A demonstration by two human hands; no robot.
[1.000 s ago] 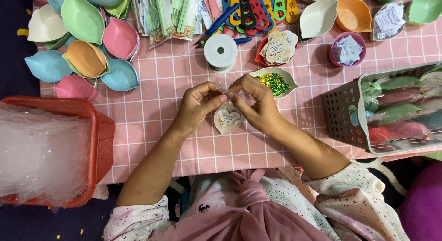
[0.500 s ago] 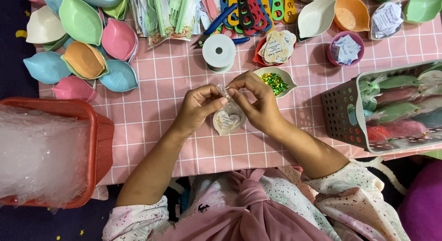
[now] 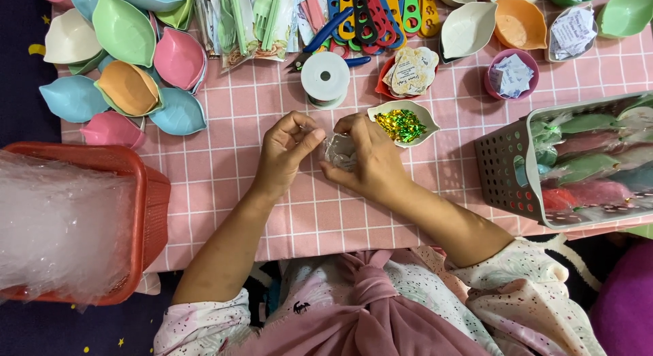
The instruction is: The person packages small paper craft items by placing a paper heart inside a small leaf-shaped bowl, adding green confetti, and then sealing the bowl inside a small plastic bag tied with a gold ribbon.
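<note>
Fingers of both hands pinch one small clear plastic packet [image 3: 339, 150] above the pink checked tablecloth [image 3: 224, 172] — the left hand [image 3: 287, 152] nips its upper edge between thumb and fingertips, while the right hand [image 3: 367, 158] cups and grips it from the other side. Slippery film could slide out of so light a pinch. A sideways nudge of the right hand might also tip the small white leaf-shaped dish of green and gold foil pieces [image 3: 403, 124] just beside its knuckles — scattering them.
</note>
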